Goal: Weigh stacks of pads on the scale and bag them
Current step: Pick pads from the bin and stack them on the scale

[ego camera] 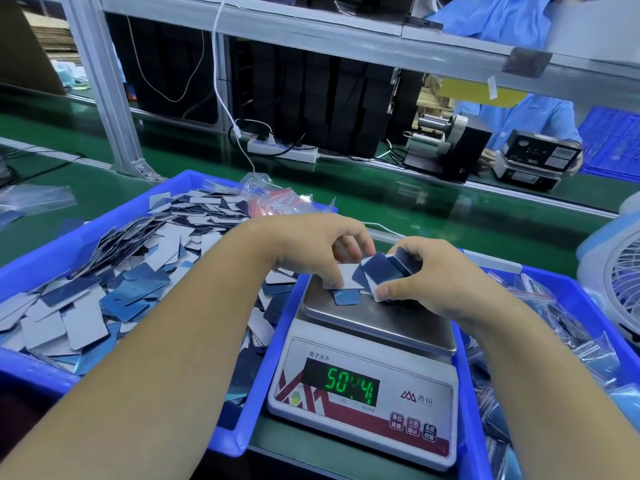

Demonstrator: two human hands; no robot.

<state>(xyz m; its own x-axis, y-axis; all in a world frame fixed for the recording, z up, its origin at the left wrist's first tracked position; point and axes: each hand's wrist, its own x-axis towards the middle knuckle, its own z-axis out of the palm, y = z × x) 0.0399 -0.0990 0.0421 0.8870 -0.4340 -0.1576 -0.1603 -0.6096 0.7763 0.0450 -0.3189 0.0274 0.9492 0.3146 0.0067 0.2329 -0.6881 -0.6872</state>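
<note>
Pads fill your work area: a loose heap in the blue bin (52, 258) at your left, and a small fanned stack (377, 271) in your hands over the far edge of the scale's steel platter (398, 323). Your right hand (436, 278) grips the bulk of that stack, thumb curled along its near edge and fingers wrapped over the top. Your left hand (311, 247) pinches a white-backed pad (341, 273) at the stack's left end. One blue pad (344, 296) lies by itself on the platter, just below your left thumb.

The scale (363, 403) sits between the two bins on the green bench, and its display (349, 382) shows roughly fifty, though the digits look blurred, so the reading may not be settled.

To do this well, rest the stack on the platter's middle and lift both hands off before you trust the number; a resting thumb would likely add weight. Add or remove pads singly, and count the loose pad too. Square the edges before bagging; the bags (277, 199) wait at the left bin's far right corner, and filled ones lie in the right bin (568, 296).
</note>
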